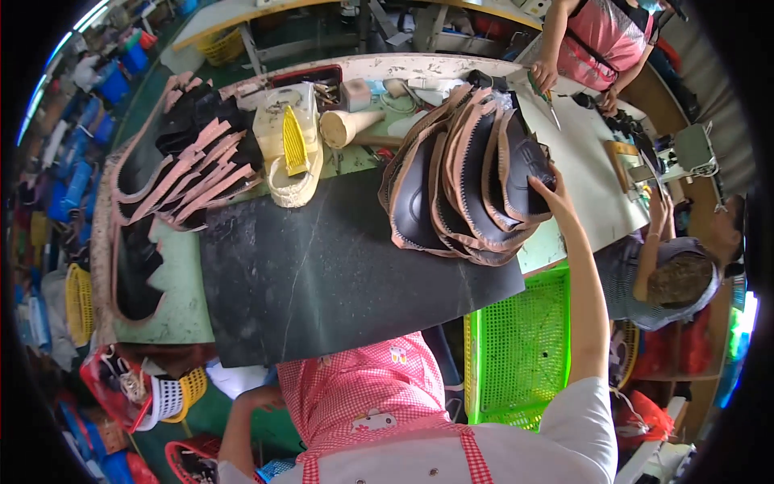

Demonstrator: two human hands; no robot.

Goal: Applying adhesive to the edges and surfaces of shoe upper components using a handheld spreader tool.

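A fanned stack of black curved pieces with notched tan rims (pixel 468 173) lies on the far right part of the black work mat (pixel 355 282). At its right edge is my right hand (pixel 551 194), thumb on the top face of the outermost piece and the other fingers mostly hidden behind its rim. That hand is closed on this piece. My left hand (pixel 264 397) hangs low beside my red checked apron (pixel 363 387), below the table's near edge. Its fingers are largely hidden, so whether it holds anything does not show.
Pinkish-edged black strips (pixel 201 173) heap at the left. A cream container with a yellow brush-like tool (pixel 294 141) and a wooden mallet-like piece (pixel 351 127) stand at the back. A green basket (pixel 520 347) sits below right. Two people work nearby; one holds a pointed tool (pixel 548 103).
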